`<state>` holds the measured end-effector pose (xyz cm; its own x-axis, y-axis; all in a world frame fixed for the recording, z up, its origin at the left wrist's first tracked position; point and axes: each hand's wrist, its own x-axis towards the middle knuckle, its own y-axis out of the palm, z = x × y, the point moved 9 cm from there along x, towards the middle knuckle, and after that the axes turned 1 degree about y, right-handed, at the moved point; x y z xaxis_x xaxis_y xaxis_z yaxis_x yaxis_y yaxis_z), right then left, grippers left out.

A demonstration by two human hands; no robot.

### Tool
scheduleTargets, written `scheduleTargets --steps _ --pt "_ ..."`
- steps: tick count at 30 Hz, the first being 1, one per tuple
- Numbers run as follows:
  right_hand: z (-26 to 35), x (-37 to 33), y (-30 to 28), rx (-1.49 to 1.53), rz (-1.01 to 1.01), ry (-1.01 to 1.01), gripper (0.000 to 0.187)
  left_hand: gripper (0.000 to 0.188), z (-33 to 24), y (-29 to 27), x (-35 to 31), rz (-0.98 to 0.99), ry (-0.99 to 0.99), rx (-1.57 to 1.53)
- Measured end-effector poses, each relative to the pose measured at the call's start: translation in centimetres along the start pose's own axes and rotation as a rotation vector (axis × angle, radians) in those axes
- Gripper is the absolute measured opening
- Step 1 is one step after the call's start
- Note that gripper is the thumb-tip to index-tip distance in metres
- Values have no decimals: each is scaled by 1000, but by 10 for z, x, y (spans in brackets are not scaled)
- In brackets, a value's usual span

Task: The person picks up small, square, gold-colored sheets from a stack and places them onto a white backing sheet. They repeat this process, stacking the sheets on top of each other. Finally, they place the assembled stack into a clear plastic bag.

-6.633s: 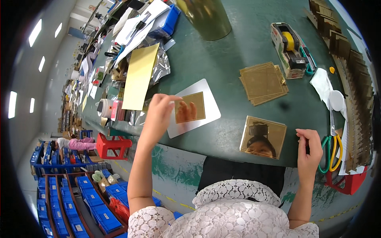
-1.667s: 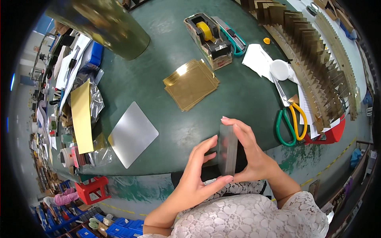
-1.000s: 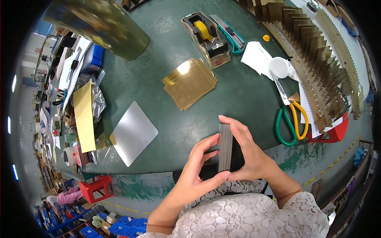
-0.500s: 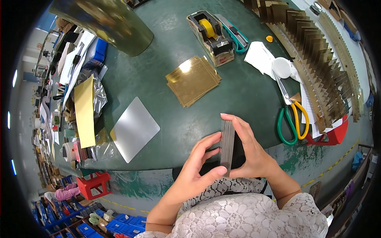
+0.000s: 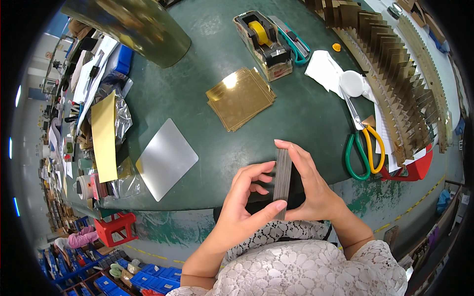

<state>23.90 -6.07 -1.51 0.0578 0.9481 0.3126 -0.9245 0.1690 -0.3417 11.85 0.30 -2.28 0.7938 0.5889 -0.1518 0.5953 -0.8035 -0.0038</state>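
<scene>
A stack of thin grey metal plates [image 5: 282, 182] stands on edge just off the table's near edge, its layered side facing up. My right hand [image 5: 316, 190] grips it between the fingers at the far end and the thumb at the near end. From the left, my left hand [image 5: 244, 200] steadies the stack: its thumb lies on the layered edges near the bottom and its index fingertip meets the left side, while the other fingers curl loosely. Farther off lies a loose pile of shiny brass-coloured plates [image 5: 241, 98]. A single silver sheet with rounded corners [image 5: 167, 159] lies to the left.
Scissors with green and yellow handles [image 5: 363, 143] lie at the right, near a row of upright brown plates in toothed racks [image 5: 385, 64]. A tape dispenser [image 5: 264, 44] and a teal utility knife [image 5: 296, 47] sit at the back. A large shiny cylinder [image 5: 143, 29] stands back left.
My left hand's fingers have loosened and drawn slightly left, with the thumb a little higher on the stack. My right hand keeps its hold almost unmoved.
</scene>
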Motion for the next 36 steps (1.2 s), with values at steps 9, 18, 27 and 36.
scheduleTargets --steps 9,18,27,36 --pt "2 1 -1 10 -16 -29 124 65 0 2 1 -12 -32 -37" --pt "5 3 -1 29 -33 -53 126 48 -22 -5 -6 -171 146 43" --pt "4 2 -2 33 -19 -46 128 28 -57 6 -14 -132 285 644" --pt "2 1 -1 60 -15 -47 131 42 -51 2 -12 -117 174 638"
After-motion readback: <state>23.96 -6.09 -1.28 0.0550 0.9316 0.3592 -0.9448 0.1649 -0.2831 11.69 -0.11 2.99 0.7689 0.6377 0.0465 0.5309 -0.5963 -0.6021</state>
